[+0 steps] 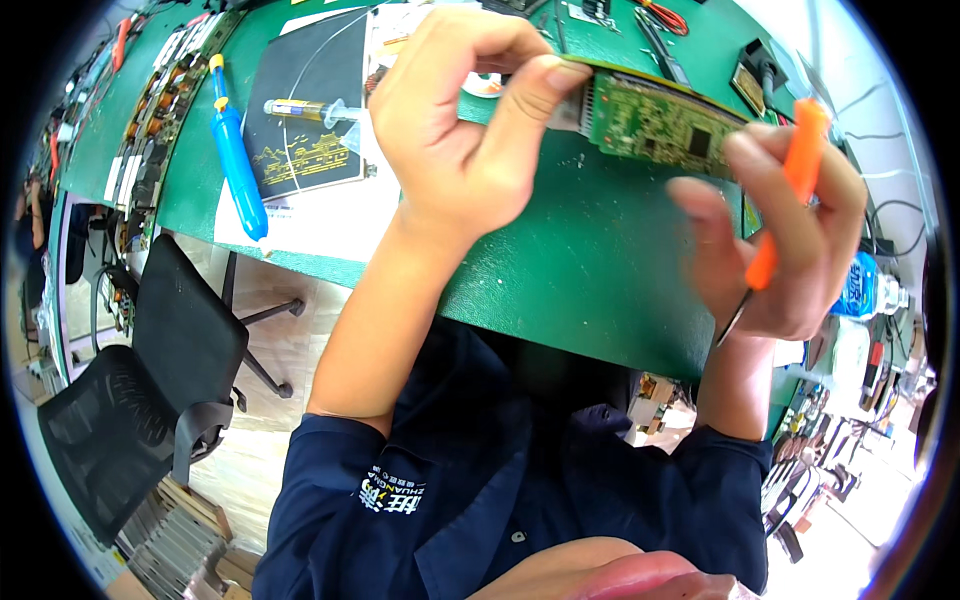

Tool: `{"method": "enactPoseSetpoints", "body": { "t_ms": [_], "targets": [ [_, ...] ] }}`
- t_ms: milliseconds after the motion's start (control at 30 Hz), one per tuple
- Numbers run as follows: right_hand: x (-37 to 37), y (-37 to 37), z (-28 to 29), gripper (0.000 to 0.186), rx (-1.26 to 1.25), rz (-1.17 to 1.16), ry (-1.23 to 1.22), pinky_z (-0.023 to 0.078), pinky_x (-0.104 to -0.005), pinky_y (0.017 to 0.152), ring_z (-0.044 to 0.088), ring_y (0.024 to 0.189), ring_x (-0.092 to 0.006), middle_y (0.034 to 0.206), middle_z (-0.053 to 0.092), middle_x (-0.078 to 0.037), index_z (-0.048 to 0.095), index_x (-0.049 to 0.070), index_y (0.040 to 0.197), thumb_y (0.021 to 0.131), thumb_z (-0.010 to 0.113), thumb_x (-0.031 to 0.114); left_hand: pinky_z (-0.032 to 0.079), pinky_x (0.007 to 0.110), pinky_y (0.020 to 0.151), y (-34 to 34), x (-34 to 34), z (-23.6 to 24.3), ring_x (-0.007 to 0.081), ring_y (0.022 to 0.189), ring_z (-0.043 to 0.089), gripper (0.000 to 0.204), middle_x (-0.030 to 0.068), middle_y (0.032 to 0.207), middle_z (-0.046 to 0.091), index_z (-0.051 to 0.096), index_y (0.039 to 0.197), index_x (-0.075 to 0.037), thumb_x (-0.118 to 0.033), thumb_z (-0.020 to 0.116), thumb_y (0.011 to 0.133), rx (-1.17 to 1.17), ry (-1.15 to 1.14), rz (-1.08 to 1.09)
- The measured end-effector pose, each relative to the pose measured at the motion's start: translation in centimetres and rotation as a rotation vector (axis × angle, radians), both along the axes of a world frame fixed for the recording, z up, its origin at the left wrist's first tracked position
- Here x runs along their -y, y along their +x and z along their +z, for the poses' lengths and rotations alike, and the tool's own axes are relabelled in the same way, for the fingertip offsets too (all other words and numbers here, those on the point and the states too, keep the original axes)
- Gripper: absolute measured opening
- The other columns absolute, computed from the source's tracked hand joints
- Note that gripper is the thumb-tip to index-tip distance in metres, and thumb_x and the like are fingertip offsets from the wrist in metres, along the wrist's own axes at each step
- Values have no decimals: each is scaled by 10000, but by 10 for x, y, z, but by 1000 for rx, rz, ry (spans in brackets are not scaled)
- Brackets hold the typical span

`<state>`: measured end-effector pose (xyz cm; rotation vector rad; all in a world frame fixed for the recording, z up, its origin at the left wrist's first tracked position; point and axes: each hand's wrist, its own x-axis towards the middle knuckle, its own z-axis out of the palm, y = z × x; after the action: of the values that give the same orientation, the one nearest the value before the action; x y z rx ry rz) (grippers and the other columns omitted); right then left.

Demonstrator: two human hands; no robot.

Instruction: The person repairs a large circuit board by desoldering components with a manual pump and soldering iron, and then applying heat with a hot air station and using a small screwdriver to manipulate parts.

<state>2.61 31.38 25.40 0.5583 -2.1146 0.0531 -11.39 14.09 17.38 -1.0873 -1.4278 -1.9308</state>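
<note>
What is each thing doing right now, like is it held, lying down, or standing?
Left hand: closed, pinching one end of the circuit board.
Green circuit board: held up above the table, tilted.
Right hand: closed around the screwdriver.
Orange screwdriver: held, metal tip pointing down.
Blue suction tool: lying flat on the table.
Syringe: lying on the black mat.
Black chair: standing, unoccupied.
Green table: bearing the tools.
</note>
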Motion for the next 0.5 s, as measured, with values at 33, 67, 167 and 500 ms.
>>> {"method": "enactPoseSetpoints", "body": {
  "t_ms": [33, 67, 167, 500],
  "targets": [
    [-5, 3, 0, 315, -43, -31, -33, 567, -379, 828, 679, 906, -277, 1019, 676, -182, 665, -28, 1159, 896, 723, 136, 465, 176, 655, 1, 0, 1, 63, 753, 596, 96, 60, 954, 672, 649, 1002, 45, -20, 698, 952, 17, 27, -25],
    [-10, 7, 1, 311, -82, -61, -121, 566, -378, 833, 686, 899, -278, 1032, 684, -209, 641, -63, 1196, 960, 651, 139, 462, 176, 653, 2, -1, 3, 63, 752, 593, 95, 61, 956, 673, 649, 1003, 44, -19, 698, 952, -14, -6, 8],
    [-18, 30, -1, 369, -23, -4, -518, 555, -381, 837, 697, 886, -295, 1023, 698, -268, 575, -129, 1252, 1026, 540, 160, 498, 248, 685, 7, -3, 7, 136, 709, 611, 149, 73, 858, 679, 654, 885, 23, -33, 789, 851, 39, 4, 62],
    [-21, 89, -7, 310, 116, 37, -901, 543, -347, 777, 683, 684, -219, 749, 699, -183, 594, -46, 1124, 982, 584, 230, 483, 219, 711, 7, -8, 5, 120, 784, 606, 127, 105, 953, 655, 618, 1001, 50, 4, 708, 925, -79, 74, 10]
  ]
}}
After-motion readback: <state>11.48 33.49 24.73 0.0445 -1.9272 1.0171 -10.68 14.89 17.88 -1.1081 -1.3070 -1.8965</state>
